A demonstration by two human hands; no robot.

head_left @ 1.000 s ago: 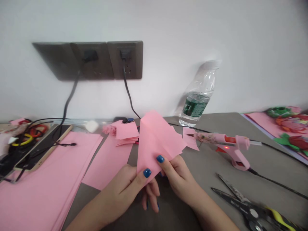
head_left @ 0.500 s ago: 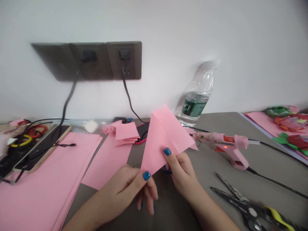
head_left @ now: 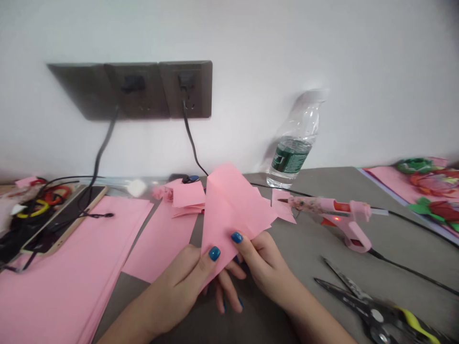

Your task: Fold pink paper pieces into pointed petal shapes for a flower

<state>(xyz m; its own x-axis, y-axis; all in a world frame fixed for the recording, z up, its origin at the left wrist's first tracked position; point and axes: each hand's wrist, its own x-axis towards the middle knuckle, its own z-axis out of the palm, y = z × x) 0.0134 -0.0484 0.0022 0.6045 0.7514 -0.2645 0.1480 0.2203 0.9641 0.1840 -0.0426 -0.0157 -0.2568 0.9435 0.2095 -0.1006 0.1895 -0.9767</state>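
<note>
A folded piece of pink paper (head_left: pixel 233 205) is held up off the table between both hands. My left hand (head_left: pixel 182 282) grips its lower left edge, thumb on top and the other fingers partly behind it. On the lower right edge, my right hand (head_left: pixel 261 263) pinches the paper, its thumb lying on the front face. Some fingertips are hidden behind the sheet. Behind it lie a small stack of pink paper squares (head_left: pixel 188 197) and a loose pink scrap (head_left: pixel 283 205) by the glue gun's tip.
To the right are a pink glue gun (head_left: pixel 330 206) with a lit red light and open scissors (head_left: pixel 369 306). A water bottle (head_left: pixel 290 153) stands by the wall. At left are pink sheets (head_left: pixel 71 282), a phone (head_left: pixel 64 220) and cables. Paper flowers (head_left: pixel 430 205) lie far right.
Both hands have shifted the pink paper slightly left and down. The left thumb has moved up onto the paper, and more of the scrap by the glue gun shows.
</note>
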